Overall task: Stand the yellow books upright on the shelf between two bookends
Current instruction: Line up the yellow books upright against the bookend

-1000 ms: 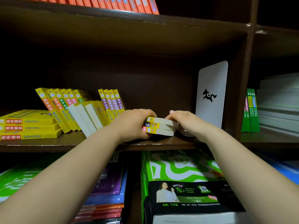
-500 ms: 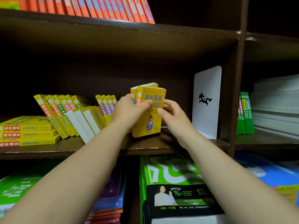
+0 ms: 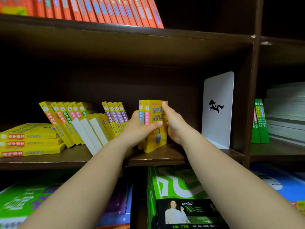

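While the left hand [image 3: 140, 128] grips the small upright stack of yellow paperback books [image 3: 156, 142], thumb across the cover, the right hand [image 3: 175, 126] presses straight-fingered against its side. The stack stands mid-shelf on the dark wooden shelf [image 3: 156, 158]. Next, I judge, it needs sliding toward three o'clock, against the white metal bookend [image 3: 217, 129].

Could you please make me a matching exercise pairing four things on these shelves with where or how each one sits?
1. white bookend
2. orange books
3. stack of three yellow books
4. held yellow books

A. on the top shelf
B. far left, lying flat
C. upright between left hand and right hand
D. standing at right end of the middle shelf

Pairs: 1-D, 2-A, 3-B, 4-C
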`<action>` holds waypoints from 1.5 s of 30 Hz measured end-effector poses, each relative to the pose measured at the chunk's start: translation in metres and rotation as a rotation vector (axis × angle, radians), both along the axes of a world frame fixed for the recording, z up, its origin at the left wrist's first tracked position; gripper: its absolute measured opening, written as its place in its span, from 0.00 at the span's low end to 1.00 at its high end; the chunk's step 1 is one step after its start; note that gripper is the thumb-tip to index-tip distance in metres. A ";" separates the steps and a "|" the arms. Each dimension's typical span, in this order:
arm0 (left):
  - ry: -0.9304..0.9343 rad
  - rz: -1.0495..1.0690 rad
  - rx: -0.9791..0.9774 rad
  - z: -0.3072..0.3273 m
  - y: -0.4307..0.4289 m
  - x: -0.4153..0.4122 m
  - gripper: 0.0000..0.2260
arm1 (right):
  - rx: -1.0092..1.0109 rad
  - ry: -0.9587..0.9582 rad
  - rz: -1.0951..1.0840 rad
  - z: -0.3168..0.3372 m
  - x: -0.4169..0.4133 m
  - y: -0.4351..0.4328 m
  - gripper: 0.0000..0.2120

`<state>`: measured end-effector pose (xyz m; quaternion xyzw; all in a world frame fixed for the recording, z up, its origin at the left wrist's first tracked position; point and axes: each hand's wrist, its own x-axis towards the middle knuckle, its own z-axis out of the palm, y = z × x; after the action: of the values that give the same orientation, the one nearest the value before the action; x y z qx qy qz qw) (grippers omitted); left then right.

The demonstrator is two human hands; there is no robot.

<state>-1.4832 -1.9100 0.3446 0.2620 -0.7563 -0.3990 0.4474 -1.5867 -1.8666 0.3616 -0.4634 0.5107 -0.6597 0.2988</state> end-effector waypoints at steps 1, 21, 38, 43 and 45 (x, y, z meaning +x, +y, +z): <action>-0.014 -0.074 0.030 0.000 0.000 0.004 0.25 | 0.022 0.019 -0.003 0.000 -0.001 -0.001 0.21; -0.062 0.247 -0.200 -0.008 -0.008 0.003 0.20 | -0.011 0.549 -0.573 -0.011 -0.019 0.020 0.17; -0.125 0.275 -0.120 0.010 0.020 -0.081 0.21 | -0.193 1.088 -1.170 -0.026 -0.099 0.106 0.28; -0.200 0.313 -0.126 0.011 0.023 -0.111 0.23 | -0.078 0.466 -0.817 -0.018 -0.115 0.109 0.37; -0.228 0.340 -0.143 0.014 0.025 -0.119 0.25 | -0.055 0.500 -0.835 -0.017 -0.117 0.107 0.29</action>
<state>-1.6020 -1.8846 0.3584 0.3968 -0.7734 -0.2311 0.4370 -1.7034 -1.7593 0.3448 -0.3706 0.6917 -0.6049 -0.1355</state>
